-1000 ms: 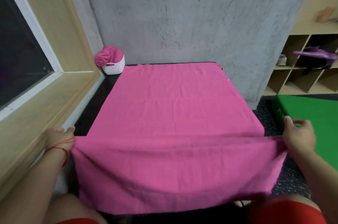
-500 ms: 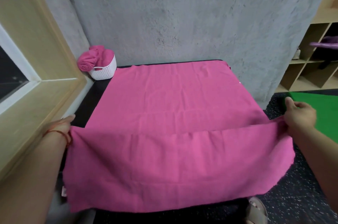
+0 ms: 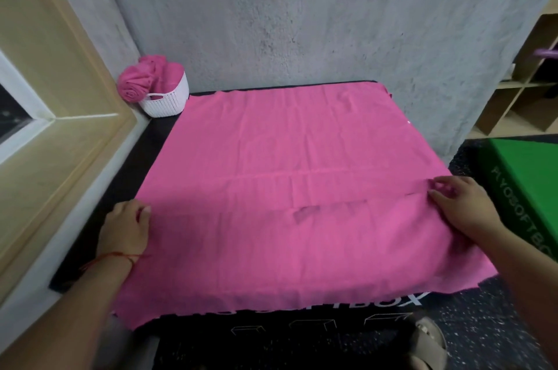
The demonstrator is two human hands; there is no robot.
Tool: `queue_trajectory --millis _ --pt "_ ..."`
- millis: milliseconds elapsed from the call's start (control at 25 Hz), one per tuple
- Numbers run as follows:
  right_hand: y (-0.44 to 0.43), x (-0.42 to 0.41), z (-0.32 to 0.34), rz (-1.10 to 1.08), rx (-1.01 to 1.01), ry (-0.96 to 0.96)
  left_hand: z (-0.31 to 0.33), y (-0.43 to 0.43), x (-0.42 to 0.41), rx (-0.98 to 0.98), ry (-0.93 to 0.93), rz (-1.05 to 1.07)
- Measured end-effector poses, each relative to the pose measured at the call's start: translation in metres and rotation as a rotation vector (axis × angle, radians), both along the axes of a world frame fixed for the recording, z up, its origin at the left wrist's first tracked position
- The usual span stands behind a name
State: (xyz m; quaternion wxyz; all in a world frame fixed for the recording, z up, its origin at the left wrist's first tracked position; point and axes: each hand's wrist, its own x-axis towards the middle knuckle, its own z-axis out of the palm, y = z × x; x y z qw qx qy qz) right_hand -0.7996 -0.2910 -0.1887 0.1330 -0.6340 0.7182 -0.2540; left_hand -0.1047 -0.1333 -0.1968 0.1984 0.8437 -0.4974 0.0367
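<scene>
Left grip (image 3: 126, 227) and right grip (image 3: 462, 206) pinch, arms spread apart.

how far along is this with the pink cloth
Done: the big pink cloth lies spread over the black soft box, and rolled pink cloths sit in the white woven basket. In hand: the left hand and right hand each grip a side edge about midway, near a faint crease. Left, probably: fold or roll this cloth and add it to the basket.
</scene>
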Motion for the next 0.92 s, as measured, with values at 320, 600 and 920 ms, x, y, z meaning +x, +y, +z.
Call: queue_trajectory --millis 320,600,920 --pt "0.073 -0.024 0.002 -0.102 0.112 0.154 0.017 0.050 -0.031 -0.080 0.056 0.132" --pt "0.157 -0.024 -0.029 -0.191 0.025 -0.276 -0.014 0.115 -0.056 -0.151 0.120 0.127" --pt "0.184 -0.024 -0.059 -0.301 0.185 -0.781 -0.026 0.150 -0.046 -0.373 0.643 0.269"
